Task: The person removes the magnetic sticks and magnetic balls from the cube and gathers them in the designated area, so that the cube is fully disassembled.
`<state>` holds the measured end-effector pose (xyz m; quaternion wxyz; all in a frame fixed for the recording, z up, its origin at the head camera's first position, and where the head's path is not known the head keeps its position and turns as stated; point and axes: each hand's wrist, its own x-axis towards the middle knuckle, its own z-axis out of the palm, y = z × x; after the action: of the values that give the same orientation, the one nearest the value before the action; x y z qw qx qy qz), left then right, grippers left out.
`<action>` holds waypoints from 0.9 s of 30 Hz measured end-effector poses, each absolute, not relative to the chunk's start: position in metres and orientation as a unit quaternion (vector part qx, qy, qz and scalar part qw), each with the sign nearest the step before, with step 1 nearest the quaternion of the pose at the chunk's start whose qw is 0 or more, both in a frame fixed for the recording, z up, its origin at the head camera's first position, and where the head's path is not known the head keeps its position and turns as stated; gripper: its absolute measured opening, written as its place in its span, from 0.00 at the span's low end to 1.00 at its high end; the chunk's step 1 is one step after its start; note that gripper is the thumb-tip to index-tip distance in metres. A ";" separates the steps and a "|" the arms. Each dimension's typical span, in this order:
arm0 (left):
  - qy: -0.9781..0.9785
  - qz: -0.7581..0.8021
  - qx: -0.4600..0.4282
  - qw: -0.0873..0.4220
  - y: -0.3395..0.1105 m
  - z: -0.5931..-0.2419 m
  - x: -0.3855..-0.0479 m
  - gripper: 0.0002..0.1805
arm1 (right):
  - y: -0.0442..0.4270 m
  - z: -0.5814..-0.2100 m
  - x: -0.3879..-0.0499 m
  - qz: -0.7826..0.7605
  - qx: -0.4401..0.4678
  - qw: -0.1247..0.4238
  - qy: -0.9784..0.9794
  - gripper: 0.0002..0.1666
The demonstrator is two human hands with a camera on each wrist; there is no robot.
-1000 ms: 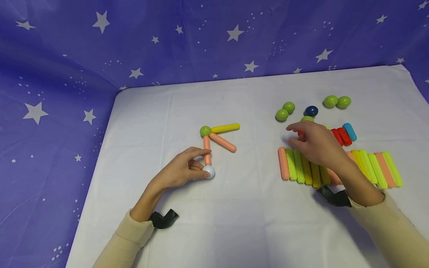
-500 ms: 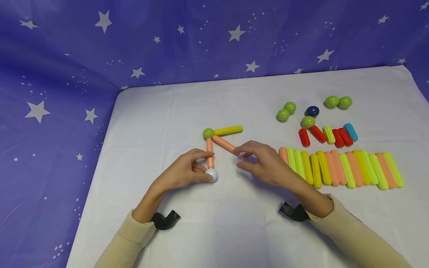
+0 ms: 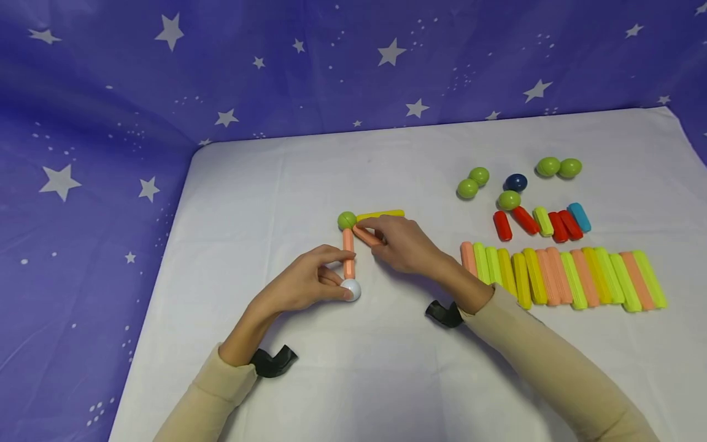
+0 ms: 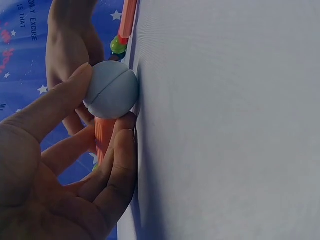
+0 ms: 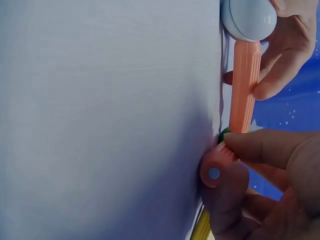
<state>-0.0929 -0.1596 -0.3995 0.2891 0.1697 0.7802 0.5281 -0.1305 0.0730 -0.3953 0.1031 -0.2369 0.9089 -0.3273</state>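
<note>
My left hand [image 3: 298, 279] holds a white ball [image 3: 352, 287] between thumb and fingers, its index finger touching the upright salmon-coloured rod [image 3: 348, 240] that meets the ball. At the rod's far end sits a green ball [image 3: 346, 220]. From that ball a yellow rod [image 3: 393, 213] runs right. A second, slanted salmon rod [image 3: 364, 235] lies below the yellow one, and my right hand [image 3: 405, 245] pinches it between thumb and fingers. In the right wrist view this slanted rod's near end [image 5: 214, 173] shows a silvery disc. The left wrist view shows a seam across the white ball [image 4: 112, 90].
On the right, a row of salmon, yellow and lime rods [image 3: 560, 276] lies side by side. Behind them are shorter red, lime and blue rods [image 3: 544, 222]. Several green balls [image 3: 548, 166] and a dark blue ball [image 3: 516, 182] sit farther back on the white cloth [image 3: 276, 196].
My right hand has come left from above the short rods to the slanted salmon rod and now pinches it. My left hand keeps its hold on the white ball; the joined pieces have shifted slightly right.
</note>
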 end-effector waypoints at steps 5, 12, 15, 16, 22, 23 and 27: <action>0.779 0.531 0.171 0.287 -0.160 -0.399 -0.093 0.39 | 0.069 -0.392 -0.134 -0.315 -0.227 0.141 0.911 0.34; 0.784 0.524 0.169 0.286 -0.159 -0.399 -0.093 0.39 | 0.077 -0.393 -0.128 -0.346 -0.214 0.152 0.901 0.35; 0.784 0.523 0.171 0.287 -0.159 -0.399 -0.094 0.39 | 0.088 -0.387 -0.119 -0.363 -0.201 0.146 0.898 0.34; 0.785 0.522 0.173 0.286 -0.159 -0.399 -0.094 0.39 | 0.092 -0.383 -0.115 -0.366 -0.196 0.144 0.898 0.34; 0.785 0.523 0.177 0.282 -0.160 -0.400 -0.093 0.39 | 0.128 -0.369 -0.094 -0.353 -0.141 0.134 0.915 0.33; 0.784 0.524 0.176 0.282 -0.160 -0.400 -0.093 0.39 | 0.135 -0.368 -0.091 -0.345 -0.131 0.134 0.920 0.33; 0.782 0.526 0.174 0.285 -0.160 -0.401 -0.093 0.39 | 0.155 -0.368 -0.082 -0.321 -0.105 0.125 0.933 0.32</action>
<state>-0.0934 -0.1597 -0.4005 0.2846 0.1739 0.7821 0.5264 -0.0815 0.1545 -0.3685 0.1246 -0.1048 0.9331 -0.3207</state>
